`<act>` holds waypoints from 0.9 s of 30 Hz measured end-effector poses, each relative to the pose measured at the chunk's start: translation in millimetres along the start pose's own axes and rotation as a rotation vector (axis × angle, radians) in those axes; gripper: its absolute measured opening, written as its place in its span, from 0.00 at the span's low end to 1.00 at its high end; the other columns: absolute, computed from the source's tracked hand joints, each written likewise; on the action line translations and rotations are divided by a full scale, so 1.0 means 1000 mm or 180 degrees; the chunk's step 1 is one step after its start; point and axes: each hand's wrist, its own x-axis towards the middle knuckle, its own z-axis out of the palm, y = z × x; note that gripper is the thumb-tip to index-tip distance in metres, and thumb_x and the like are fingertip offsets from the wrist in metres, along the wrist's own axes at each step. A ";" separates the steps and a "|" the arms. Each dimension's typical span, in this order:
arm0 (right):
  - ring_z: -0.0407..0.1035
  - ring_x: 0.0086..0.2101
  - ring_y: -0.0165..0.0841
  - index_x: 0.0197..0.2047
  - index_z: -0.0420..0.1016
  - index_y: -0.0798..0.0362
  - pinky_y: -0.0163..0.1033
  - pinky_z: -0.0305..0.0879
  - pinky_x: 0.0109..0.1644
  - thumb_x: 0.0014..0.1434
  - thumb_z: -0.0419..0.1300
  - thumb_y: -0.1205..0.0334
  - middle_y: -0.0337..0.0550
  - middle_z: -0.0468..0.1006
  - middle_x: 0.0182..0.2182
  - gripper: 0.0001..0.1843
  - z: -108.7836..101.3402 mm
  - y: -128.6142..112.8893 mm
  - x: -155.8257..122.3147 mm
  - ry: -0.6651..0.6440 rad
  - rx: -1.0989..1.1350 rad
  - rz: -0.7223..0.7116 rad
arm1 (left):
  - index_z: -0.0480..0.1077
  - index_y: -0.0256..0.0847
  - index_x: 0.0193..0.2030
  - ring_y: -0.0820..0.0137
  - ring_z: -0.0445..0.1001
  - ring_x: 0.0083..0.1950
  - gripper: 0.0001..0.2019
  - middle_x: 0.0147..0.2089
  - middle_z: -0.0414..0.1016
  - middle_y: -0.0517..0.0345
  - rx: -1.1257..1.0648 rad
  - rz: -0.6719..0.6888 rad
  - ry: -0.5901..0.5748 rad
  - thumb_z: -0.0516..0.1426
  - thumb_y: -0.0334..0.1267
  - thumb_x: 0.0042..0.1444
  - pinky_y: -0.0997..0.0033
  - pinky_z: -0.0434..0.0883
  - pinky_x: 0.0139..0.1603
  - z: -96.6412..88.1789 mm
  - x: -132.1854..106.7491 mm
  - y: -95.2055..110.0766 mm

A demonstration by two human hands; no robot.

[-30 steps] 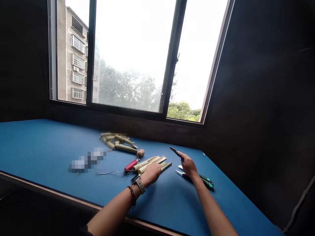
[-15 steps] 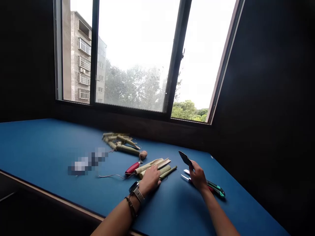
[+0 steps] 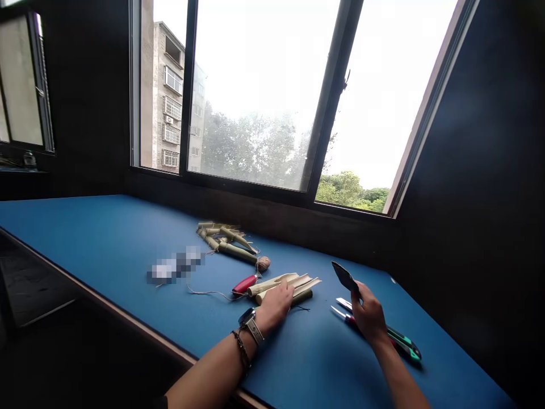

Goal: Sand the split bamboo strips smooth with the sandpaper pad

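Observation:
My left hand (image 3: 276, 309), with a watch and a bracelet at its wrist, lies over a small bunch of split bamboo pieces (image 3: 276, 286), its fingers curled round them. A darker green bamboo stick (image 3: 304, 297) pokes out beyond the fingers. Raised above the table on the right, my right hand (image 3: 369, 315) is closed on a dark, flat, blade-like thing (image 3: 343, 276) that points up and left; its exact kind is unclear. Under that hand lie a green-and-black utility knife (image 3: 406, 344) and a pointed tool with a red handle (image 3: 349, 320), both partly covered.
On the blue table (image 3: 102, 238), a red-handled tool (image 3: 244, 284) lies left of the bamboo. Behind it are a ball of twine (image 3: 263, 263) and more bamboo segments (image 3: 236, 250). A blurred patch (image 3: 174, 267) hides something at the left. The window wall (image 3: 272, 204) bounds the back.
The view has turned left, so everything sits further right. The bamboo under my left hand looks more closely gathered. My right hand still holds the dark flat thing raised.

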 end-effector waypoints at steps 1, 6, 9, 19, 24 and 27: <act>0.67 0.48 0.44 0.49 0.71 0.58 0.50 0.63 0.53 0.60 0.38 0.40 0.56 0.72 0.47 0.34 0.001 0.001 0.000 -0.0039 -0.0013 0.0025 | 0.63 0.36 0.49 0.63 0.72 0.44 0.15 0.51 0.67 0.46 -0.0020 0.0019 -0.0014 0.46 0.25 0.55 0.68 0.73 0.39 0.000 -0.001 0.000; 0.66 0.49 0.45 0.49 0.72 0.59 0.49 0.63 0.54 0.60 0.38 0.38 0.55 0.72 0.48 0.36 0.003 0.002 0.000 -0.0189 -0.0054 0.0058 | 0.64 0.37 0.50 0.61 0.69 0.49 0.16 0.51 0.67 0.46 -0.0164 0.0119 -0.0138 0.54 0.31 0.52 0.65 0.71 0.47 0.002 -0.001 -0.002; 0.66 0.49 0.45 0.49 0.72 0.57 0.49 0.64 0.53 0.60 0.39 0.39 0.54 0.72 0.48 0.36 0.003 0.002 0.001 -0.0165 -0.0068 0.0028 | 0.65 0.36 0.50 0.58 0.68 0.50 0.22 0.51 0.67 0.44 -0.0280 0.0102 -0.0201 0.61 0.39 0.48 0.62 0.71 0.48 0.003 -0.001 -0.003; 0.69 0.47 0.44 0.47 0.74 0.57 0.49 0.66 0.50 0.60 0.40 0.41 0.53 0.74 0.46 0.33 0.005 0.005 0.001 -0.0105 -0.0161 -0.0134 | 0.67 0.34 0.50 0.51 0.69 0.49 0.29 0.50 0.68 0.39 -0.0774 -0.0009 -0.0009 0.61 0.54 0.47 0.54 0.71 0.47 0.001 -0.002 0.001; 0.68 0.47 0.44 0.49 0.73 0.59 0.48 0.67 0.50 0.61 0.40 0.42 0.54 0.74 0.47 0.33 0.007 0.003 -0.001 -0.0107 -0.0247 -0.0165 | 0.64 0.38 0.54 0.56 0.72 0.46 0.19 0.49 0.69 0.44 -0.1142 -0.0091 0.0375 0.54 0.42 0.56 0.59 0.71 0.45 0.000 0.001 0.003; 0.69 0.47 0.42 0.49 0.73 0.58 0.47 0.68 0.49 0.63 0.40 0.44 0.52 0.74 0.47 0.31 0.010 0.002 -0.002 -0.0101 -0.0291 -0.0307 | 0.65 0.40 0.54 0.56 0.73 0.45 0.18 0.47 0.71 0.47 -0.1349 -0.0121 0.0565 0.50 0.31 0.56 0.58 0.71 0.45 0.001 0.004 0.000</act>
